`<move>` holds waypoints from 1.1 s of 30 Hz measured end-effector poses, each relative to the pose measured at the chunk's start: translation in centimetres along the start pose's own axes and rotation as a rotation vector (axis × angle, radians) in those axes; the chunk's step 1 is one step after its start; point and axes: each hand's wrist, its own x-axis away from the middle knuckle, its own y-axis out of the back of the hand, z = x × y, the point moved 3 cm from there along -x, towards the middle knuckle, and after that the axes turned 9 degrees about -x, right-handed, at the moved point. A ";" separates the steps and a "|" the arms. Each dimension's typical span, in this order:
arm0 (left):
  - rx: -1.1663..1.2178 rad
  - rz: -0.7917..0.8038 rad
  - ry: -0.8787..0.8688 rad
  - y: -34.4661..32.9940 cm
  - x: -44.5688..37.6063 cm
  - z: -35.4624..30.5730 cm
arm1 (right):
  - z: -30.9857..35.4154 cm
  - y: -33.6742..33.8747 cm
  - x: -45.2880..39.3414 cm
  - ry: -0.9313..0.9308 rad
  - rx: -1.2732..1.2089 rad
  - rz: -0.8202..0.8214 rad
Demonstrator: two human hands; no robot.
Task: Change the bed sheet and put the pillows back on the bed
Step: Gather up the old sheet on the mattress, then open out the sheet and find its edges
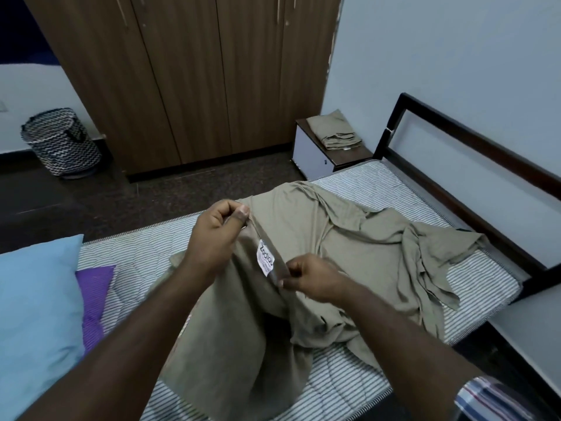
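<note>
A khaki bed sheet point(349, 238) lies crumpled across the bare striped mattress point(379, 180). My left hand point(215, 235) pinches the sheet's hem, raised above the bed. My right hand point(315, 278) pinches the same hem lower down, so the edge runs taut between them. A white label point(265, 258) shows on that hem. A light blue pillow point(36, 314) rests on the mattress at the left, over a purple one point(94, 299).
Folded khaki cloth point(334, 132) sits on a white bedside cabinet point(312, 153) by the dark headboard point(473, 165). A brown wardrobe point(197, 80) stands behind. A zigzag-patterned laundry basket point(60, 142) is on the dark floor at the far left.
</note>
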 end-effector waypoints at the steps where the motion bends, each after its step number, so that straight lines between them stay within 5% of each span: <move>1: -0.021 -0.021 -0.013 0.1 -0.3 0.0 | -0.9 -0.3 0.2 -0.027 0.085 -0.015; 3: -0.061 -0.120 0.009 0.9 -0.9 0.6 | -2.1 -0.5 0.6 -0.044 0.166 -0.056; 7: -0.184 -0.307 0.094 2.9 -1.2 1.6 | -1.3 3.2 0.2 -0.003 -0.167 -0.453; 12: -0.188 0.462 0.061 -3.6 -0.8 -0.6 | 6.3 4.4 -1.3 0.191 -0.361 -0.202; 14: -0.237 0.520 0.074 -4.2 -1.7 -0.8 | 7.7 5.3 -1.2 0.187 -0.502 -0.182; 19: -0.222 0.264 0.020 -2.5 -3.0 -1.4 | 3.2 5.6 0.3 0.142 -0.534 -0.113; 22: -0.168 0.146 -0.015 -1.7 -3.3 -2.4 | -1.4 3.9 1.2 0.034 -0.213 -0.116; 25: -0.145 0.087 -0.017 -1.2 -3.4 -2.7 | -5.2 4.4 1.4 -0.070 0.078 -0.320; 28: -0.198 -0.111 0.078 1.2 -4.2 -1.2 | -5.6 7.1 2.0 -0.103 0.072 -0.596; 30: -0.435 -0.218 0.176 3.8 -5.1 1.1 | -3.5 8.9 2.2 -0.042 0.001 -0.725; 33: -0.730 0.076 0.143 2.8 -4.5 1.9 | 2.7 8.6 1.2 0.117 0.015 -0.490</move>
